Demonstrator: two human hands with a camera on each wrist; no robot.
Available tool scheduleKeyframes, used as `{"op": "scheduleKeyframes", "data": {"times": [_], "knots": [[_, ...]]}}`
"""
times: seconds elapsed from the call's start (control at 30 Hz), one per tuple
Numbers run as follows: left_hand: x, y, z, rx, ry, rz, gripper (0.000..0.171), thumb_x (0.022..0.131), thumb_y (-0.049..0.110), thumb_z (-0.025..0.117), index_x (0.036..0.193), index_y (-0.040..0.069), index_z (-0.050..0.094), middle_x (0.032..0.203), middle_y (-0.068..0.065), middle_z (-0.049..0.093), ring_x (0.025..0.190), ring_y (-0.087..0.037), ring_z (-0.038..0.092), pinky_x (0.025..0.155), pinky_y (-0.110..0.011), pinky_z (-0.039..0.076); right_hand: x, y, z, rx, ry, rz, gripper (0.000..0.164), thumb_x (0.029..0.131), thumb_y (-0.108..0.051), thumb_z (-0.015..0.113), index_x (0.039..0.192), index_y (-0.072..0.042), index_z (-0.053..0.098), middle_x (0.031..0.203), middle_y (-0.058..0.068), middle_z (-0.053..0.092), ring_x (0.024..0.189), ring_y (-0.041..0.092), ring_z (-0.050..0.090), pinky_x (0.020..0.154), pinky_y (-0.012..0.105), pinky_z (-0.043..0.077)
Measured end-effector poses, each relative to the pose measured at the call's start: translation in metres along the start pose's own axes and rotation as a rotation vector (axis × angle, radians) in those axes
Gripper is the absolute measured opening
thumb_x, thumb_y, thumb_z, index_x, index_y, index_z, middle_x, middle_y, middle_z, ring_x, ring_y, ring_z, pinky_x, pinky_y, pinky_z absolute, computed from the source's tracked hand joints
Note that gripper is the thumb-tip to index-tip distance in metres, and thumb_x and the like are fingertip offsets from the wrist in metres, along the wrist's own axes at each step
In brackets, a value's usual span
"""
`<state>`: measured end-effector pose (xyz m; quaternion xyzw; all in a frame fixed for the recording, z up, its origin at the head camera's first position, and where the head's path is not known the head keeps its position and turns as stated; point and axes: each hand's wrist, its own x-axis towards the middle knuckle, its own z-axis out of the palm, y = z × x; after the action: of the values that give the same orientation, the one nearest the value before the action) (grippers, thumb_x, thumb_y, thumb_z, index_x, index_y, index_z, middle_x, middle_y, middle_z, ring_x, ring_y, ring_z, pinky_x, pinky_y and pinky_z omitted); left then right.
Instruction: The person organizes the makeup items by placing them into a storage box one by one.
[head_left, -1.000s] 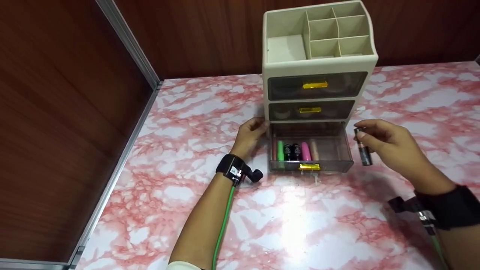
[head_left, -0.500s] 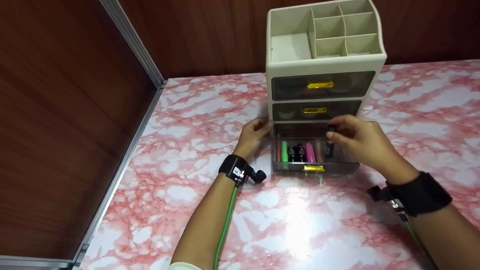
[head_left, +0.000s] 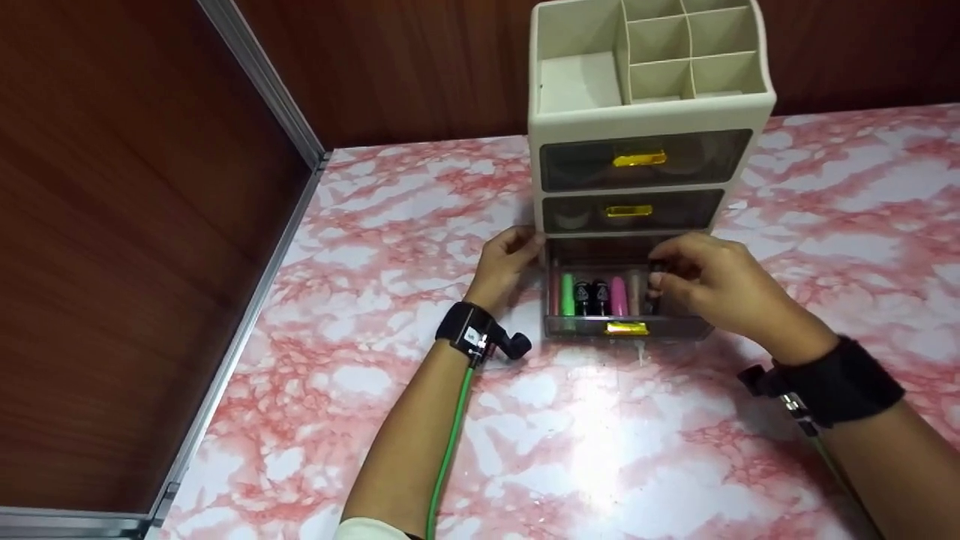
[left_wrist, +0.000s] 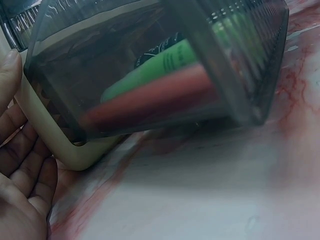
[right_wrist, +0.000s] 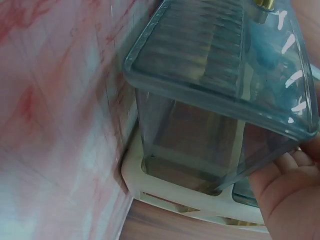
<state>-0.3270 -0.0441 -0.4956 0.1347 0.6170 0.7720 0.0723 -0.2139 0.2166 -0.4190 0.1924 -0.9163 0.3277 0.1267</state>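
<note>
A cream organizer has its smoked clear bottom drawer pulled out. My right hand reaches over the drawer's right side and pinches a dark slim tube, lowered upright among the contents and mostly hidden by the fingers. In a row to its left lie a beige tube, a pink tube, two black-capped bottles, a green tube and a reddish tube. My left hand rests against the organizer's lower left edge, thumb at the front frame, fingers relaxed along the side.
Two upper drawers with yellow handles are closed. Divided compartments top the organizer. Brown wood panels stand behind and at the left, above the red-and-white marbled tabletop. A green cable runs along the left forearm.
My right hand has moved left from beside the organizer to over the drawer, lowering the dark tube inside next to the beige one. The left hand keeps its place.
</note>
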Motion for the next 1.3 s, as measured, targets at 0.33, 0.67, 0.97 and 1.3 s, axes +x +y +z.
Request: {"op": "scheduleKeyframes", "data": {"times": [0.33,0.67,0.97,1.3], "knots": [[0.002,-0.001,-0.003,0.072,0.004,0.059,0.034,0.078,0.033,0.067,0.095,0.005,0.063,0.080,-0.012,0.057,0.073,-0.022,0.055,0.076,-0.046,0.044,0.003,0.001,-0.002,-0.018,0.048,-0.042,0.016,0.085,-0.027,0.061,0.100,-0.022,0.064,0.089,-0.011,0.057,0.070,0.006,0.048,0.059,0.021,0.038],[0.002,-0.001,-0.003,0.014,-0.008,0.064,0.033,0.078,0.031,0.067,0.097,0.004,0.063,0.082,-0.013,0.057,0.075,-0.021,0.055,0.075,-0.045,0.046,0.005,0.004,0.007,-0.215,0.027,-0.133,0.017,0.081,-0.021,0.066,0.096,-0.012,0.067,0.086,-0.002,0.062,0.076,0.015,0.055,0.067,0.035,0.043],[0.002,0.000,-0.001,-0.006,0.001,0.015,0.034,0.076,0.031,0.068,0.097,0.005,0.062,0.087,-0.013,0.058,0.077,-0.021,0.056,0.073,-0.040,0.048,0.008,0.008,0.013,-0.342,0.060,-0.256,0.018,0.078,-0.016,0.066,0.092,-0.004,0.066,0.082,0.008,0.063,0.079,0.027,0.056,0.073,0.042,0.043],[0.002,-0.003,0.000,0.042,-0.004,0.050,0.033,0.078,0.032,0.066,0.095,0.004,0.062,0.080,-0.012,0.058,0.073,-0.022,0.055,0.071,-0.037,0.048,0.013,0.009,0.017,-0.459,0.026,-0.356,0.018,0.074,-0.015,0.066,0.087,-0.003,0.065,0.076,0.009,0.063,0.076,0.031,0.055,0.071,0.046,0.041]]}}
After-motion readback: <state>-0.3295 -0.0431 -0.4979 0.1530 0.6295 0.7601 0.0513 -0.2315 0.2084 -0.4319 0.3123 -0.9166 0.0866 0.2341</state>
